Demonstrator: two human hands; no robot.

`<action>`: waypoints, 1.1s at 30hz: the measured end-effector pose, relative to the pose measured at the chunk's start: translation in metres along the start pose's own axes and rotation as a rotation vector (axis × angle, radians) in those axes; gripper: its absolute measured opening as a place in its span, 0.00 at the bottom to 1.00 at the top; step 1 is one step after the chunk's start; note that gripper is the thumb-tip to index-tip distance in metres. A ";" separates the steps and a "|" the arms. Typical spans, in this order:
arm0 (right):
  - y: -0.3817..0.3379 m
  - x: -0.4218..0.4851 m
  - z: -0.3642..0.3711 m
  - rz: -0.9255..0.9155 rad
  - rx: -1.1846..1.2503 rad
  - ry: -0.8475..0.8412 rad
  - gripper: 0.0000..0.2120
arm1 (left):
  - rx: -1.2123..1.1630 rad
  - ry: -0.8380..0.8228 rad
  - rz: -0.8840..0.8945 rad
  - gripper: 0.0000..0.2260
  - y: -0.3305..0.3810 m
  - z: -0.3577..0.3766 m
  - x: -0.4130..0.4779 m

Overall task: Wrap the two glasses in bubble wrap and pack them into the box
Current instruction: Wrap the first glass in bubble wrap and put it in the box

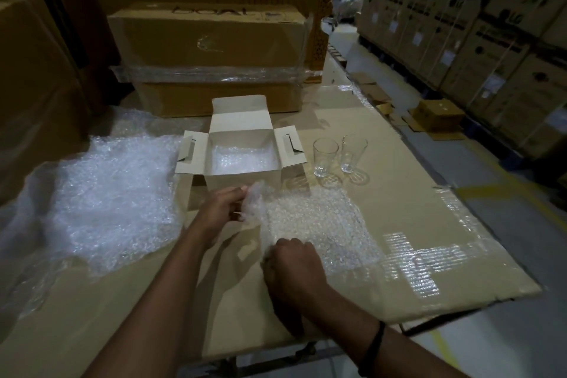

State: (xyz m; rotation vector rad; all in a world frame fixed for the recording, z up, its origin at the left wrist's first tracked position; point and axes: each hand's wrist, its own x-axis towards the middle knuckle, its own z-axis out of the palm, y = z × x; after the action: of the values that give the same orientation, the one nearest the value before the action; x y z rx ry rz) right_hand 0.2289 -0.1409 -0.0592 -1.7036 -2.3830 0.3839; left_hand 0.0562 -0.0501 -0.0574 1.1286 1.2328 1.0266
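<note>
Two clear glasses stand upright side by side on the cardboard-covered table, the left glass (324, 156) and the right glass (352, 153), just right of an open white box (242, 176) with bubble wrap lining its bottom. A sheet of bubble wrap (319, 221) lies flat in front of the box. My left hand (225, 204) pinches the sheet's far left corner, lifting it a little. My right hand (293, 267) grips the sheet's near left edge, fingers curled.
A large heap of bubble wrap (101, 196) lies to the left. A big taped carton (211, 55) stands behind the box. The table's right edge (478, 193) drops to an aisle with stacked cartons (478, 24).
</note>
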 end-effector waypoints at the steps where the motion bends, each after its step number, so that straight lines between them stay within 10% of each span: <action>1: 0.008 0.001 -0.006 0.054 0.154 0.016 0.11 | -0.032 0.011 0.033 0.16 -0.002 0.001 0.003; 8: 0.097 -0.003 -0.052 0.621 1.008 0.158 0.07 | 0.213 0.076 0.385 0.16 -0.028 0.051 0.002; 12: 0.139 -0.012 -0.048 0.719 0.715 0.140 0.10 | 1.029 -0.103 0.434 0.23 -0.047 0.070 0.020; 15: 0.150 -0.013 -0.051 0.726 0.404 0.118 0.07 | 1.304 -0.183 0.382 0.21 -0.044 0.077 0.026; 17: 0.149 -0.015 -0.048 0.668 0.030 0.181 0.22 | 1.399 -0.201 0.342 0.21 -0.042 0.078 0.026; 21: 0.133 -0.016 -0.038 0.364 -0.152 0.377 0.29 | 1.413 -0.121 0.383 0.31 -0.043 0.077 0.024; 24: 0.120 -0.015 -0.017 0.182 -0.226 0.141 0.32 | 1.320 -0.115 0.425 0.26 -0.047 0.070 0.024; 28: 0.113 -0.007 -0.012 0.142 -0.257 0.031 0.14 | 1.253 -0.168 0.413 0.22 -0.050 0.061 0.027; 33: 0.141 0.006 -0.053 0.188 0.353 -0.076 0.09 | 0.714 -0.086 0.340 0.15 -0.048 0.054 0.031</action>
State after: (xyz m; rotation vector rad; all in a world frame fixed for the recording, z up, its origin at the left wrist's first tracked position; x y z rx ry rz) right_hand 0.3693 -0.0865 -0.0533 -1.7704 -2.0507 0.8552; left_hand 0.1115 -0.0315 -0.1100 1.9641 1.4096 0.7750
